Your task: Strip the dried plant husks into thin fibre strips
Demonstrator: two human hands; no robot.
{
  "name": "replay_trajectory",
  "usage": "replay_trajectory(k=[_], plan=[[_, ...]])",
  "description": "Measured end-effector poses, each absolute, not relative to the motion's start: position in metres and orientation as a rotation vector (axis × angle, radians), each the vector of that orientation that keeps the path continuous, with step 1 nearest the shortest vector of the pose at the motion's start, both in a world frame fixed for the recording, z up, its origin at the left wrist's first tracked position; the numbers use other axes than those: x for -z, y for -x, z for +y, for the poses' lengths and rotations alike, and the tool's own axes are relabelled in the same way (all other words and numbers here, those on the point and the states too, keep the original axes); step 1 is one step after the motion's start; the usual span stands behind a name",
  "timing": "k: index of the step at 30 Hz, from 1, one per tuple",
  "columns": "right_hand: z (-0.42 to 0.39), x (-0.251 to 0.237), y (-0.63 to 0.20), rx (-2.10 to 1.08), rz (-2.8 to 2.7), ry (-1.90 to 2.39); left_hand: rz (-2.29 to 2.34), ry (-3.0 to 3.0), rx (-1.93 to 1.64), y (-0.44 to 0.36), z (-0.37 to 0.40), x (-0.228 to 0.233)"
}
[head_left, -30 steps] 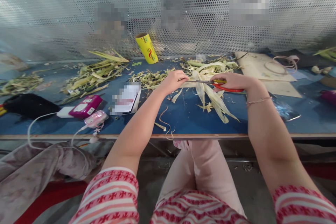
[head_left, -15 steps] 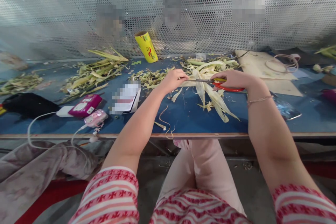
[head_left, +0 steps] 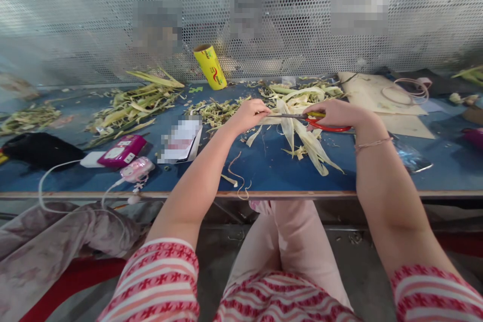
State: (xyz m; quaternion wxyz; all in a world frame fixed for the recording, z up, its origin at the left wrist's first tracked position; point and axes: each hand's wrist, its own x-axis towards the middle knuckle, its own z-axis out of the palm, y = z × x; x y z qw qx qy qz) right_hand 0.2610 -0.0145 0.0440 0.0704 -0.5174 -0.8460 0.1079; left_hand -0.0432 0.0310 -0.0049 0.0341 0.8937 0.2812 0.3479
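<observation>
Spanning the whole width of the scene, a blue table point(head_left: 271, 168) with a perforated metal screen point(head_left: 94, 15) standing along its far edge. On it, largest first: a heap of green husks point(head_left: 132, 105) at far left; a second pile of pale husks point(head_left: 302, 94) at centre, behind the hands; a beige sheet of card point(head_left: 372, 93) to the right, with a loop of cord point(head_left: 405, 91) lying on it; a black pouch point(head_left: 41, 148) at the left edge; a yellow roll of film point(head_left: 210, 67) tilted against the screen; a magenta device point(head_left: 121, 150) and a small pink one point(head_left: 138, 169), both near the front edge, a white cable trailing off the table.

Left hand point(head_left: 249, 114): closed around a pale strip of husk point(head_left: 269, 121), held just above the table surface.

Right hand point(head_left: 335, 113): fingers curled through the red handles of a pair of scissors point(head_left: 319, 122), the blades pointing left towards the left hand and meeting the strip; whether the blades are apart cannot be told. Long pale husk leaves point(head_left: 311, 146) lie beneath the scissors, spreading towards the front edge.
</observation>
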Motion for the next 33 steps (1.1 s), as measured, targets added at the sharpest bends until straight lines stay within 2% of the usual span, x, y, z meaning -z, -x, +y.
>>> replay_trajectory(k=[14,25,33], plan=[[-0.0148,-0.0447,-0.2622,-0.333,-2.525,1.548,0.877,-2.786,-1.096,0.0438,0.0298,0.0036],[-0.0202,-0.049,-0.2577,-0.538,-2.554,1.632,0.909,-2.741,-1.121,0.0444,0.0294,0.001],[-0.0179,-0.0477,-0.2581,-0.534,-2.582,1.619,0.913,-2.738,-1.157,0.0459,0.0286,-0.0005]])
